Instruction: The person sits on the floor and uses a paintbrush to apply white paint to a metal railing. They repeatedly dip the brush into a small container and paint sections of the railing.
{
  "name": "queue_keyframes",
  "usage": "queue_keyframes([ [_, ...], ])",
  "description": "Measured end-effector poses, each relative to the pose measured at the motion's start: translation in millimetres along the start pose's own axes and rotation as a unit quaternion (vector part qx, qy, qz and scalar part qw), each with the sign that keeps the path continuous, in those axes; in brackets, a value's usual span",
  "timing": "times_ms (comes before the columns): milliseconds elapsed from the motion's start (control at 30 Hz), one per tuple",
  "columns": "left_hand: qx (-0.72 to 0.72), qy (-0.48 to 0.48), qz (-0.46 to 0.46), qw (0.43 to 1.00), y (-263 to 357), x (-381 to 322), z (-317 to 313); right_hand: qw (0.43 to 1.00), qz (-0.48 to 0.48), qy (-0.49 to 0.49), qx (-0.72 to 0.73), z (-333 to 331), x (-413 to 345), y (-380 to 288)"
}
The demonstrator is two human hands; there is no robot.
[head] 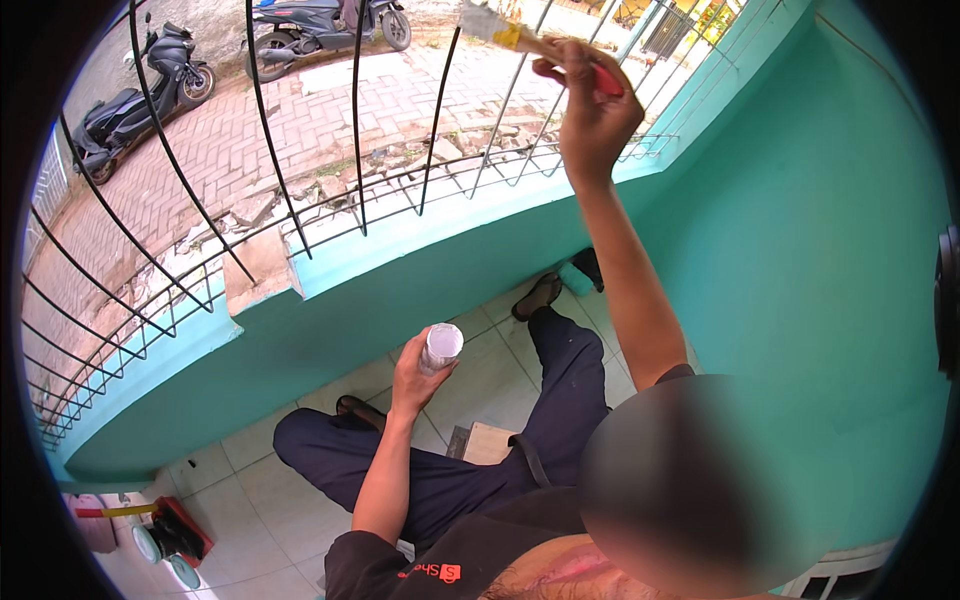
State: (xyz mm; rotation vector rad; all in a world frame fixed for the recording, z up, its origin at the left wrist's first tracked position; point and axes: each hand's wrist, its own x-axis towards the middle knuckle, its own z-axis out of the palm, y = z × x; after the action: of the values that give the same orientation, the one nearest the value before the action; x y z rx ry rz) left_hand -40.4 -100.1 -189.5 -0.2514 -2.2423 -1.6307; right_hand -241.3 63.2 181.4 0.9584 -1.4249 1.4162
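Observation:
My left hand (417, 379) is wrapped around a small cup (437, 363) with whitish paint-like liquid inside, held upright above the floor between my knees. Raised high at the upper right, my right hand (600, 112) grips the wooden handle of a flat paintbrush (517, 37). The brush has a yellow band, and its bristles point left, close to the metal window grille (357, 112). Whether the bristles touch a bar cannot be told. Something red (606, 81) shows within my right palm; its kind is unclear.
A low turquoise wall (420, 262) with a ledge (450, 214) runs below the grille. A bare block (259, 271) interrupts the ledge. Two motor scooters (150, 94) stand on the paving outside. A dustpan (184, 529) lies at lower left. A turquoise wall (810, 262) rises at right.

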Motion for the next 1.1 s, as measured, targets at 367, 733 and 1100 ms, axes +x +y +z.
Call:
queue_keyframes([
  [367,-0.007,-0.020,-0.038,0.999,-1,1,1,0.999,0.041,-0.006,0.002,6,-16,8],
  [733,0.004,-0.009,-0.011,1.000,-1,1,1,0.997,-0.046,0.052,0.021,12,5,13],
  [1100,0.003,-0.010,-0.015,1.000,1,2,1,0.995,-0.085,0.044,0.003,6,3,8],
])
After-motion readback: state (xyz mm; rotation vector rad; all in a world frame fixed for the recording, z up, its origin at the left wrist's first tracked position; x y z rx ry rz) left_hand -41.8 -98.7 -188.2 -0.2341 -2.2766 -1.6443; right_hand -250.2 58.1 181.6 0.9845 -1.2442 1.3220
